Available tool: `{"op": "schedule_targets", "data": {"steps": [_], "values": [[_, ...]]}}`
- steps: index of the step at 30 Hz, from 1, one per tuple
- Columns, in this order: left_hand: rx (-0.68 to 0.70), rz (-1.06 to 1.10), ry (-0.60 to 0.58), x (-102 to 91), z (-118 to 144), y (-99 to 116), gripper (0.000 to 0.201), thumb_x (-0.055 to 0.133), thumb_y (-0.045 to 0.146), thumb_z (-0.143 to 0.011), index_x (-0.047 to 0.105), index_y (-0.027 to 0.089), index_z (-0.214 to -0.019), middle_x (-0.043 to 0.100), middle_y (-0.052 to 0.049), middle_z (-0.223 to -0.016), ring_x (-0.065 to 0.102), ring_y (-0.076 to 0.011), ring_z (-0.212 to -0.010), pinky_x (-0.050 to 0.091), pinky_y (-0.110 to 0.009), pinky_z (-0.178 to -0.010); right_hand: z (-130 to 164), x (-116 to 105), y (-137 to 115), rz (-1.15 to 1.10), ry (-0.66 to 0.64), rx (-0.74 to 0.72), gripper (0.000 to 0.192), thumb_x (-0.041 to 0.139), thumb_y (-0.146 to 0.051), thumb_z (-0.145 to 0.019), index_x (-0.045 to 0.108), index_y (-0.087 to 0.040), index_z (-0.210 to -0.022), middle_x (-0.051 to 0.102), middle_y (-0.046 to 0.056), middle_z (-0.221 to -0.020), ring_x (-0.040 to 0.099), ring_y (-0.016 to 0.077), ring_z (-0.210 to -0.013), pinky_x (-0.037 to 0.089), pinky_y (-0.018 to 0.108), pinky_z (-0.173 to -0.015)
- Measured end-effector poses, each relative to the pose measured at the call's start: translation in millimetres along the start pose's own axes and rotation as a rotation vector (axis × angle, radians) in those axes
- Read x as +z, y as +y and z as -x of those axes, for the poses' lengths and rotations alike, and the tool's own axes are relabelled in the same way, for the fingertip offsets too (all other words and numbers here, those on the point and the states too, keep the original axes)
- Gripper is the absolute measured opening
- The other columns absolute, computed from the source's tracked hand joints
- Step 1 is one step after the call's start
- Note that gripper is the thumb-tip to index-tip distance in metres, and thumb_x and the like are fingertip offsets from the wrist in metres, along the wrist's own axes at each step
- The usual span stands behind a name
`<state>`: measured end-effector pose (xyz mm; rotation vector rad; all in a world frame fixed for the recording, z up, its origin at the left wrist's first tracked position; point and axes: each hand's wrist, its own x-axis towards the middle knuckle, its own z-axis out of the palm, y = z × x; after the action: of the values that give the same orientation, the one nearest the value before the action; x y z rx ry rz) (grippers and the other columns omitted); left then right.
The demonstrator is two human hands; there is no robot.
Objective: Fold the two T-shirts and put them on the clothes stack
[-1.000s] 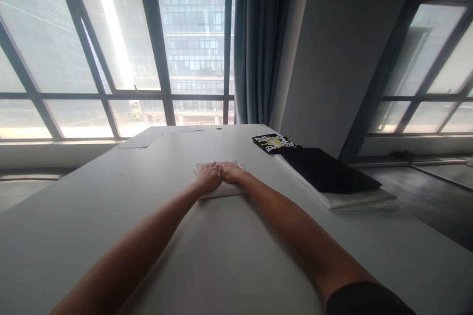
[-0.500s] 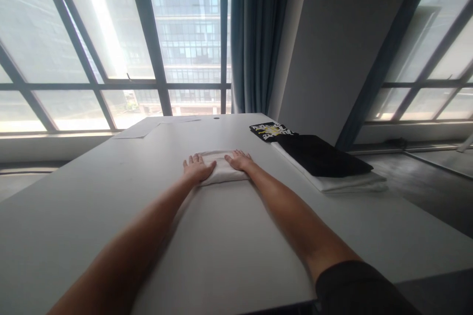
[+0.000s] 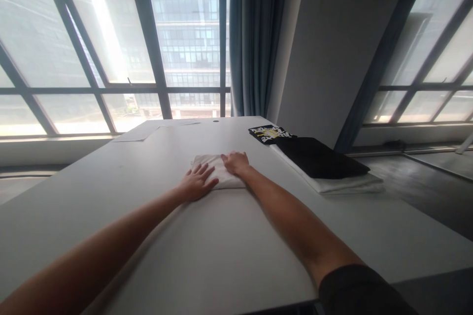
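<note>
A folded white cloth lies as a small flat bundle on the white table. Across its left near part rests my left hand, palm down with the fingers spread, so it is open. My right hand is at the cloth's right far side, its fingers curled in on the fabric and the index finger reaching left over the top. The right fingertips are partly hidden, but the hand looks closed on the cloth's edge.
To the right lies a folded black cloth on top of a folded white one. Behind it is a black printed garment. Paper sheets lie at the far left. Windows, a blue curtain and a pillar stand beyond the table.
My left hand has slid toward me and slightly right, still flat on the cloth. My right hand has gone from lying flat to curled fingers. The cloth's surface looks smoother.
</note>
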<state>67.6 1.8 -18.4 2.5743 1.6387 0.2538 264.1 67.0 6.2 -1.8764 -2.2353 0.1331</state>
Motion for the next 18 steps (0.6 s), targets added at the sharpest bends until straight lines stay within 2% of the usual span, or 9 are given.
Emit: {"op": "schedule_targets", "data": {"steps": [2, 4, 7, 10, 12, 15, 18], "values": [[0.113, -0.037, -0.037, -11.3, 7.6, -24.0, 0.071, 0.026, 0.068, -0.096, 0.029, 0.033, -0.158, 0.019, -0.005, -0.167, 0.015, -0.0291, -0.154, 0.016, -0.052, -0.122, 3.3, -4.5, -2.6, 0.033, 0.095, 0.035, 0.06, 0.025, -0.045, -0.104, 0.07, -0.008, -0.119, 0.066, 0.024, -0.124, 0.059, 0.0324, -0.121, 0.032, 0.047, -0.109], [0.196, -0.119, -0.036, -24.8, 12.6, -49.3, 0.068, 0.031, 0.066, -0.096, 0.033, 0.034, -0.156, 0.019, -0.003, -0.166, 0.014, -0.0274, -0.154, 0.009, -0.052, -0.123, 5.2, -6.0, -5.1, 0.052, 0.136, 0.037, 0.054, 0.034, -0.044, -0.102, 0.07, -0.008, -0.12, 0.067, 0.024, -0.122, 0.061, 0.0322, -0.118, 0.038, 0.044, -0.104], [0.116, -0.243, 0.068, -38.8, 16.1, -69.4, 0.065, 0.034, 0.059, -0.098, 0.039, 0.027, -0.155, 0.024, -0.008, -0.165, 0.014, -0.0297, -0.154, 0.005, -0.056, -0.123, 4.9, -3.8, -11.0, 0.038, 0.122, 0.018, 0.054, 0.04, -0.05, -0.099, 0.063, -0.011, -0.129, 0.061, 0.022, -0.133, 0.056, 0.0316, -0.124, 0.043, 0.041, -0.101], [0.055, -0.19, 0.152, -34.5, 19.7, -51.5, 0.063, 0.021, 0.052, -0.102, 0.036, 0.022, -0.156, 0.029, -0.01, -0.164, 0.016, -0.0294, -0.154, 0.014, -0.056, -0.122, 2.0, -2.4, -18.4, -0.005, 0.046, 0.045, 0.063, 0.048, -0.059, -0.094, 0.06, -0.011, -0.133, 0.057, 0.022, -0.138, 0.052, 0.0326, -0.129, 0.044, 0.04, -0.102], [0.123, -0.081, 0.075, -23.9, 24.7, -25.9, 0.065, 0.019, 0.057, -0.101, 0.033, 0.026, -0.157, 0.027, -0.008, -0.164, 0.015, -0.0296, -0.154, 0.02, -0.056, -0.121, -0.4, -4.0, -20.3, -0.037, 0.015, 0.096, 0.072, 0.06, -0.063, -0.086, 0.058, -0.011, -0.135, 0.056, 0.022, -0.14, 0.053, 0.0331, -0.129, 0.045, 0.039, -0.102], [0.208, -0.009, -0.079, -12.4, 35.9, 3.8, 0.075, 0.026, 0.068, -0.097, 0.028, 0.027, -0.159, 0.019, -0.009, -0.166, 0.009, -0.0338, -0.154, 0.012, -0.061, -0.121, -4.6, -8.6, -14.4, -0.116, -0.07, 0.165, 0.077, 0.071, -0.065, -0.076, 0.063, -0.01, -0.129, 0.061, 0.023, -0.134, 0.058, 0.0337, -0.124, 0.048, 0.036, -0.097], [0.271, 0.055, -0.131, -16.4, 47.0, 1.3, 0.072, 0.03, 0.068, -0.096, 0.031, 0.031, -0.158, 0.017, -0.006, -0.166, 0.009, -0.0329, -0.154, 0.009, -0.059, -0.122, -9.1, -10.8, -2.7, -0.258, -0.128, 0.185, 0.07, 0.081, -0.061, -0.068, 0.07, -0.009, -0.114, 0.069, 0.023, -0.12, 0.065, 0.0341, -0.113, 0.052, 0.035, -0.089]]}}
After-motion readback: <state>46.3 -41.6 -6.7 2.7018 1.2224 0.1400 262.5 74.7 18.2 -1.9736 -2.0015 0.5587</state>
